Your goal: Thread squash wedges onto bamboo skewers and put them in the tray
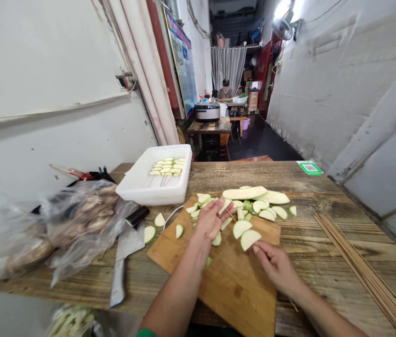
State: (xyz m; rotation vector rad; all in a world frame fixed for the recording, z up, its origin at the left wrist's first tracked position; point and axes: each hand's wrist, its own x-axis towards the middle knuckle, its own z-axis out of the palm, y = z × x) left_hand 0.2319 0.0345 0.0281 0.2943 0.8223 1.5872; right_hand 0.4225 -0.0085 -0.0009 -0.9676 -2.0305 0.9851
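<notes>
My right hand (277, 264) grips a thin bamboo skewer (231, 215), whose tail sticks out below the wrist. Two pale, green-edged half-round vegetable slices (250, 239) are threaded on it, perhaps zucchini or green eggplant. Near the skewer's tip, my left hand (212, 219) pinches another vegetable slice (223, 206); whether the tip has entered it I cannot tell. Both hands are above a wooden cutting board (240, 290). Loose slices and chunks (268, 214) lie along the board's far side, beside long cut lengths (245, 192) of the same vegetable.
A white plastic tub (152, 193) at the back left contains skewered slices. A cleaver (120, 262) lies left of the board, near clear plastic bags (82, 224) of brownish food. Bare skewers (366, 271) lie at right. A green QR card (309, 168) sits at the far edge.
</notes>
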